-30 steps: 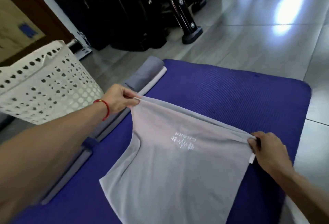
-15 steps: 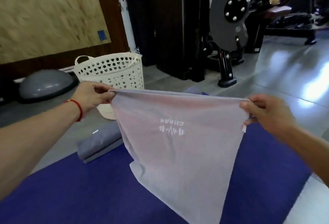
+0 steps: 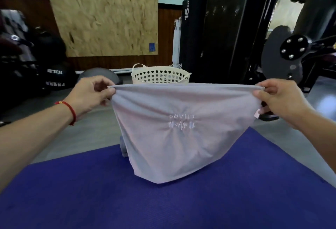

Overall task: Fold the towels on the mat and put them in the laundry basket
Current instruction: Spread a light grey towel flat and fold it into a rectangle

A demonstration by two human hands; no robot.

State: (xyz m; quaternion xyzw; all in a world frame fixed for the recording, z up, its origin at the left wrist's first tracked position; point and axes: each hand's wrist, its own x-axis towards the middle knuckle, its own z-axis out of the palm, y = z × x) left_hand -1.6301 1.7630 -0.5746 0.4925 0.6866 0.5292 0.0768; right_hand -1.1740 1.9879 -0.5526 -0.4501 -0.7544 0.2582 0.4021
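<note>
The left hand, at about nine o'clock in the head view, pinches the upper left corner of a pale grey towel between thumb and curled fingers, and a red string bracelet circles that wrist. The right hand, at about three o'clock, pinches the opposite upper corner in the same way, so the top hem runs taut and nearly level between the two hands. The towel hangs in the air in front of the person, its sides drawing in toward a rounded bottom edge at about six o'clock of the cloth; whether that edge touches the mat below cannot be told. A white logo shows on the cloth, its lettering upside down, and a small tag sticks out at the right edge just under the right hand. Under the towel lies a blue-purple mat that fills the lower part of the view. A bit of another grey towel peeks out past the hanging towel's left side, at the mat's far edge. Beyond the top hem, toward twelve o'clock, a cream laundry basket with heart-shaped holes stands on the floor. A grey dome-shaped trainer sits to the basket's left, at about ten o'clock, and dark gym equipment stands at about two o'clock.
</note>
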